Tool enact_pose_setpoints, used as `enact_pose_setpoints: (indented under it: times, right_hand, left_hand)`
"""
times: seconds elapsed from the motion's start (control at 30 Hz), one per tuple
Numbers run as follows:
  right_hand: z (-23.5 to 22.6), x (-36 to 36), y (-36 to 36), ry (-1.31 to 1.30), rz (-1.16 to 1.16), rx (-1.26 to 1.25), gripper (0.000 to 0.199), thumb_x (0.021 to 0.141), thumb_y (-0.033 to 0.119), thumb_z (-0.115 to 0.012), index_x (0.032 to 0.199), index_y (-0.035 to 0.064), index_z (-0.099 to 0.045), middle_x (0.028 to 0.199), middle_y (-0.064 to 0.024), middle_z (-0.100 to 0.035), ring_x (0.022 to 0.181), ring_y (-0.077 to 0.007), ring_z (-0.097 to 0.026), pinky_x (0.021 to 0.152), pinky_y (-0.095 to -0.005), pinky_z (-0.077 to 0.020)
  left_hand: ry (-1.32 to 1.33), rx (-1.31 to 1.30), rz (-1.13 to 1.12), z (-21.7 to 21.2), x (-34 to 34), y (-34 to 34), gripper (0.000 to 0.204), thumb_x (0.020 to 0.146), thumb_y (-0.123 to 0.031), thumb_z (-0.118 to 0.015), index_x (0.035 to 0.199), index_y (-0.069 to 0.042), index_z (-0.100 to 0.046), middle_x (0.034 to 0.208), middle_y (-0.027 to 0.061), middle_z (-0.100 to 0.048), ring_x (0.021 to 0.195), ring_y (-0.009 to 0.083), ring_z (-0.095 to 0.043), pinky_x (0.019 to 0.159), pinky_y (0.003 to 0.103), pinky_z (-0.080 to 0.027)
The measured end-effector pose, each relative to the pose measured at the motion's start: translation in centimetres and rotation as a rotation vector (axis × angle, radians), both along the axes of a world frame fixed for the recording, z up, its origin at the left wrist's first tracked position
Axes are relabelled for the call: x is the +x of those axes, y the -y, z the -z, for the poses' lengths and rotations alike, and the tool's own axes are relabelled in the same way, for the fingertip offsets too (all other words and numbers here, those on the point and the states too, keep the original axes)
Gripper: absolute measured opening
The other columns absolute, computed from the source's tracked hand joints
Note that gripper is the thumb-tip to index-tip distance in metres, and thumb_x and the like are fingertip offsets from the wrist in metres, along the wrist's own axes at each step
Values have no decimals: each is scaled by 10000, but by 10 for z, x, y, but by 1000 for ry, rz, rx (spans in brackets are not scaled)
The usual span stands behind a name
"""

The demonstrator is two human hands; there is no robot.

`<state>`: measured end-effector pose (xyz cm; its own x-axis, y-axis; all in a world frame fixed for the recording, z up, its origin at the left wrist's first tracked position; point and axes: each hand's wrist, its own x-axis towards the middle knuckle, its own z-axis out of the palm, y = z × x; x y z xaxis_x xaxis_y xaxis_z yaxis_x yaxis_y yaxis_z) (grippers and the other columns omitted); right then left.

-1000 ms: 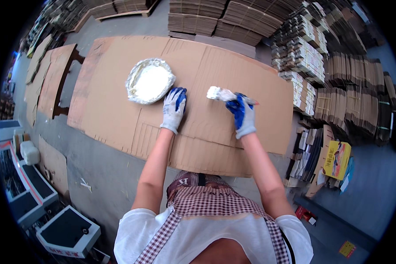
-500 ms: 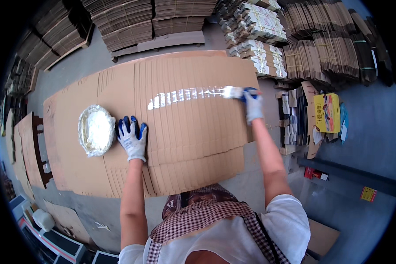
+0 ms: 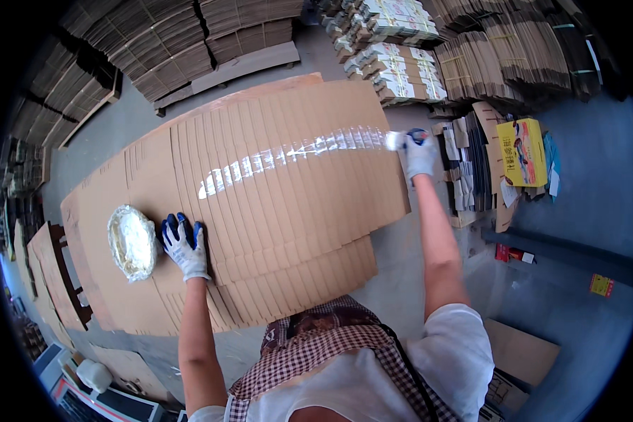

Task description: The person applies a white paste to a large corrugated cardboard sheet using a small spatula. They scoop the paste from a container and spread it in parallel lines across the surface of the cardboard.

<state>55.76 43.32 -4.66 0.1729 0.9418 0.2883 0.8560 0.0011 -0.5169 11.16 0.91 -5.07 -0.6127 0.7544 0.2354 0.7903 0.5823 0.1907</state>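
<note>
Head view: the gloved left hand (image 3: 183, 245) lies open, palm down on the fanned cardboard sheets (image 3: 260, 204), just beside a shallow bowl (image 3: 131, 243) filled with whitish paste. The gloved right hand (image 3: 420, 153) is closed around a brush (image 3: 397, 140) at the sheets' far right edge, at the end of a wet, shiny glue streak (image 3: 288, 156) running across the cardboard.

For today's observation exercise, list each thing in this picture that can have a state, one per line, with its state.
Fanned cardboard sheets: lying flat, overlapped, a wet white glue stripe across them.
Glue stripe: glossy, running from mid-stack to the right edge.
Glue bowl: upright, open, crusted white.
Brush: gripped, at the stripe's right end.
Left hand: gloved, pressed flat on the sheets.
Right hand: gloved, closed on the brush.
</note>
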Motion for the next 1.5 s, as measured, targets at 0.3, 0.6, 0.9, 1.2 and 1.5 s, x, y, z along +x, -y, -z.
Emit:
enact_pose_setpoints:
  times: [0.3,0.6,0.9,1.2,1.5]
  right_hand:
    - [-67,-54,105,-1340,-312,-557,317,860,-6,-642,1169,-11,-572,1071,-114,-645,920,-205,-675,827,-326,-592]
    - [-72,-186,256,-611,-527,-345,419,756,172,-840,1075,41,-601,863,-58,-651,800,-176,-659,711,-286,-541]
    - [-104,-154,251,-63,-857,-438,403,810,342,-771,1023,43,-605,988,-109,-622,863,-250,-670,741,-382,-551]
    - [-33,-145,236,-787,-335,-589,259,807,149,-764,1019,20,-688,899,-38,-698,764,-101,-649,669,-268,-538]
    - [-73,-78,171,-175,-342,-227,239,855,255,-715,998,75,-651,950,-145,-661,841,-310,-644,748,-394,-517]
  left_hand:
    - [-19,-40,-55,1,-5,10,564,891,-427,-643,1379,-163,-543,1476,138,-434,1381,365,-354,1120,531,-273]
    - [33,-19,-77,-7,0,7,552,885,-435,-649,1356,-163,-553,1474,128,-439,1379,356,-355,1119,537,-268]
    - [19,-17,-82,-9,2,6,543,889,-439,-645,1352,-170,-556,1456,119,-458,1362,351,-375,1114,543,-271]
    - [-11,-9,-46,-5,-1,6,550,886,-445,-643,1346,-155,-563,1437,137,-471,1353,357,-383,1117,526,-271]
    - [-23,-11,-50,-6,-1,8,549,892,-443,-637,1340,-135,-561,1447,132,-463,1356,356,-378,1122,528,-263]
